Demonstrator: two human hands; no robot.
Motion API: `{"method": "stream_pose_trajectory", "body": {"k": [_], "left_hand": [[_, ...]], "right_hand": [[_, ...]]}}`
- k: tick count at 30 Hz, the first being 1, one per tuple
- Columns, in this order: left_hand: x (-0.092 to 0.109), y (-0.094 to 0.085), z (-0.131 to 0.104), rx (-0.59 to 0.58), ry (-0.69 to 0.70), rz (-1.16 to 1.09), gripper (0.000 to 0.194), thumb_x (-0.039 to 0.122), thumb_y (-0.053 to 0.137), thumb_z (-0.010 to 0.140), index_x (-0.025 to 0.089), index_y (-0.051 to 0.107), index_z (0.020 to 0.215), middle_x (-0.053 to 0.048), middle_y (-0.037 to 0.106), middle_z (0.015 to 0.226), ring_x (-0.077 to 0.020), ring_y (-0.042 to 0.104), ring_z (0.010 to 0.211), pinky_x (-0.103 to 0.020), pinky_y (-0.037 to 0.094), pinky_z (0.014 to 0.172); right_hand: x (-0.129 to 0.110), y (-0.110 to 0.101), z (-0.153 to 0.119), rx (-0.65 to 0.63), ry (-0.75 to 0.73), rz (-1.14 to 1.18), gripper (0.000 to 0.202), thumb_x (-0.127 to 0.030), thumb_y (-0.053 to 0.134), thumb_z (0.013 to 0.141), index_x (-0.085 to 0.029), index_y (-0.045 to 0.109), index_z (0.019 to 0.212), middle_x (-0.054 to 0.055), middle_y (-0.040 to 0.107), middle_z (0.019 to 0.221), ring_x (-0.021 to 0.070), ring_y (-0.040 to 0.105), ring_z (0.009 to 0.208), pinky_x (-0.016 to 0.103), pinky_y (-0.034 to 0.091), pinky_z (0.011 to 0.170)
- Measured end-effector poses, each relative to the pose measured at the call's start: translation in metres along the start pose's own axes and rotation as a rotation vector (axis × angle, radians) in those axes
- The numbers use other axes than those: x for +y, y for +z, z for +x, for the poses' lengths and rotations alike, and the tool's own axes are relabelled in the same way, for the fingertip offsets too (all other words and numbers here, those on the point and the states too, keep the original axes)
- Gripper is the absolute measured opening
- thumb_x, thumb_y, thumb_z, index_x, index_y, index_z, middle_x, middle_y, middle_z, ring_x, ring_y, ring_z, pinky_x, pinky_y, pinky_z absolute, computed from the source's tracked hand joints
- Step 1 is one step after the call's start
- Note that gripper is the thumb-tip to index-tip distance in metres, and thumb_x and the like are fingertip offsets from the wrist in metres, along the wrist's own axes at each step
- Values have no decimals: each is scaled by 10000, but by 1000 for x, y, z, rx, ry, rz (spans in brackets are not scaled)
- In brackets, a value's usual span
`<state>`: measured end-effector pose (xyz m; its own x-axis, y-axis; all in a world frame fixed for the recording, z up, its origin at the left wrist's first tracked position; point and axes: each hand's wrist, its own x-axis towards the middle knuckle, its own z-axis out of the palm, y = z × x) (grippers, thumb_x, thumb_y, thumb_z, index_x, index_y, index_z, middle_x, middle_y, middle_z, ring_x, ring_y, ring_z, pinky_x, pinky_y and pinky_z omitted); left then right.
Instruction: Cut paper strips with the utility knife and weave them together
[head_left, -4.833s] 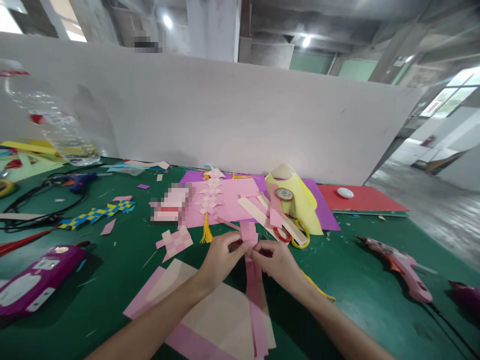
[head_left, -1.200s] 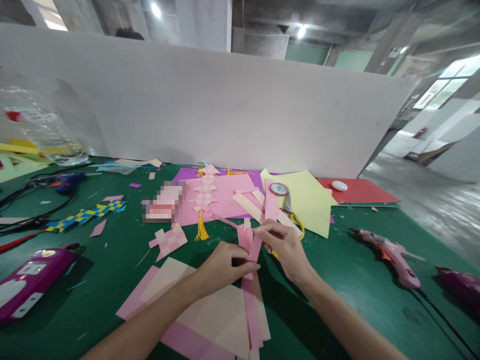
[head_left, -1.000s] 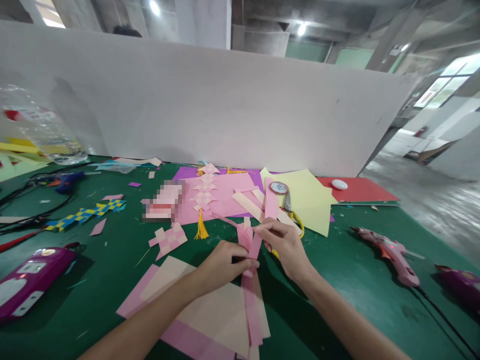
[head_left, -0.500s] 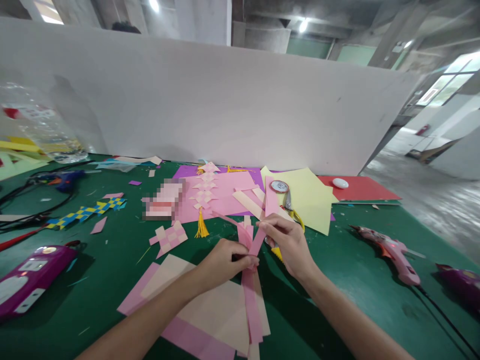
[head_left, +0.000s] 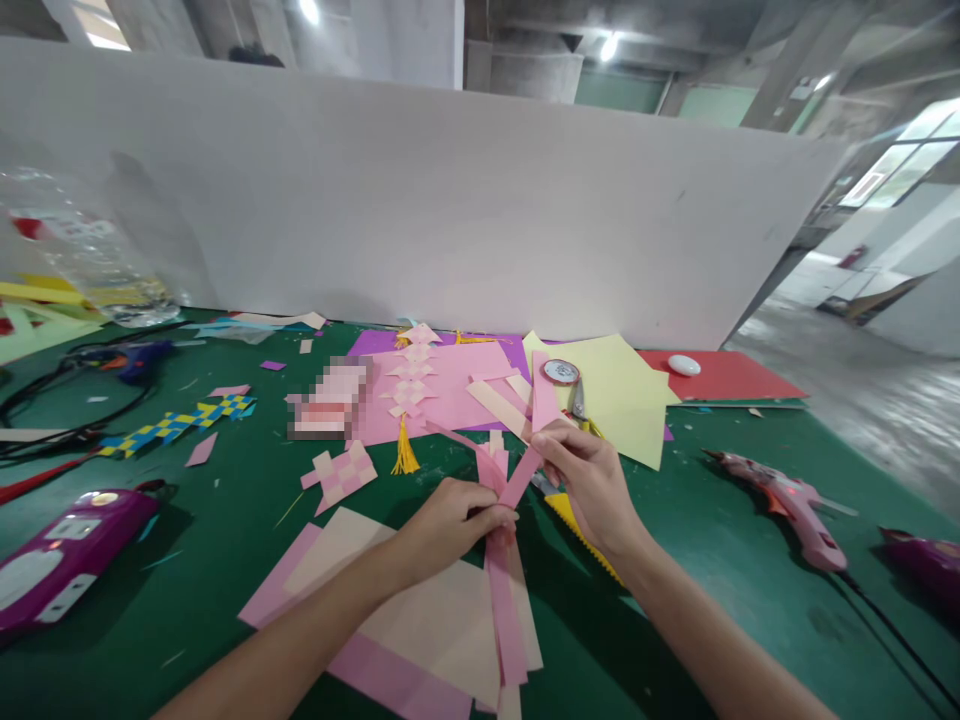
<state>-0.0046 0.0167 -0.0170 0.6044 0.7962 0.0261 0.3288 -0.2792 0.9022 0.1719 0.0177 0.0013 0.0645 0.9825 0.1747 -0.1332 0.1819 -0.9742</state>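
Observation:
Between thumb and fingers, my left hand (head_left: 457,525) pinches a bundle of crossed pink and cream paper strips (head_left: 504,600) where they overlap. My right hand (head_left: 589,480) pinches the upper end of one pink paper strip (head_left: 521,478), which slants up to the right from the crossing. The lower ends of the strips hang toward me over stacked cream and pink paper sheets (head_left: 420,610). Just left of the bundle lies a small pink and cream woven paper piece (head_left: 341,475). Under my right hand a yellow-handled tool (head_left: 574,515) is partly hidden.
Behind the hands lie a woven paper strip with a yellow tassel (head_left: 405,450), a tape roll (head_left: 561,372) and scissors (head_left: 579,400). A pink glue gun (head_left: 787,505) with a cord sits right. A purple device (head_left: 75,550) and a plastic bottle (head_left: 90,250) are left. A white partition (head_left: 450,210) stands behind.
My right hand has moved a little right and up, drawing the pink strip outward. More of the yellow-handled tool shows beneath it. The left hand keeps its pinch in the same place.

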Motion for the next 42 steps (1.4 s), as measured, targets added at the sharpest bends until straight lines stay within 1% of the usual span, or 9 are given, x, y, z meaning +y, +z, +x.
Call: {"method": "stream_pose_trajectory", "body": {"k": [7,16,21,26,31,35,37,39,42], "left_hand": [[-1,0,1,-5,21,84,295,318,524,871,166,705,694,-10,699,682,-125,623,646,-187,445,632],[2,-1,1,-7,39,61,310,263,493,890,159,677,663,-1,678,650,-110,626,618,-169,445,609],[1,-1,1,-19,52,66,267,265,513,879,172,700,712,-3,698,702,-119,631,662,-175,443,623],[0,-2,2,-23,72,104,292,287,481,899,170,706,755,-16,701,729,-127,624,684,-193,440,649],[0,-3,2,-67,50,6,333,300,396,939,166,689,854,-34,700,828,-133,624,769,-196,448,691],[2,-5,0,-120,46,-56,362,301,332,961,162,660,898,-36,680,833,-126,618,765,-193,451,672],[3,-5,0,-124,64,-36,360,304,343,957,157,663,884,-36,681,805,-124,617,738,-191,450,661],[2,-5,1,-111,86,11,343,323,401,937,154,679,830,-36,685,767,-126,619,704,-192,447,651],[-1,-5,1,-53,106,94,330,359,493,891,154,692,727,-34,681,703,-131,611,649,-197,435,624]], "right_hand": [[-4,0,1,18,4,7,166,-322,667,760,-179,660,675,-9,504,640,84,374,501,252,284,453],[-4,0,1,33,-1,-14,181,-347,667,749,-183,665,672,-12,485,614,87,371,496,250,291,445],[-5,-1,1,15,-11,-3,168,-315,654,770,-181,658,669,-14,477,623,86,368,514,253,289,467],[-7,-5,3,33,-17,-18,165,-325,647,775,-177,667,705,4,502,673,95,390,538,259,287,471],[-7,-6,4,40,-19,-40,186,-343,653,769,-173,667,695,2,489,652,98,386,536,259,280,470],[-7,-7,4,44,-4,-13,188,-344,662,762,-179,658,670,-6,491,652,95,383,526,261,282,476],[-7,-7,4,42,0,-5,188,-336,662,765,-180,652,660,-10,489,645,93,381,524,263,276,479],[-7,-6,5,38,3,-4,185,-325,662,769,-178,650,656,-10,486,643,94,379,529,263,271,481],[-7,-5,5,37,6,-8,178,-312,655,778,-177,654,662,-8,483,642,95,376,534,263,269,482]]}}
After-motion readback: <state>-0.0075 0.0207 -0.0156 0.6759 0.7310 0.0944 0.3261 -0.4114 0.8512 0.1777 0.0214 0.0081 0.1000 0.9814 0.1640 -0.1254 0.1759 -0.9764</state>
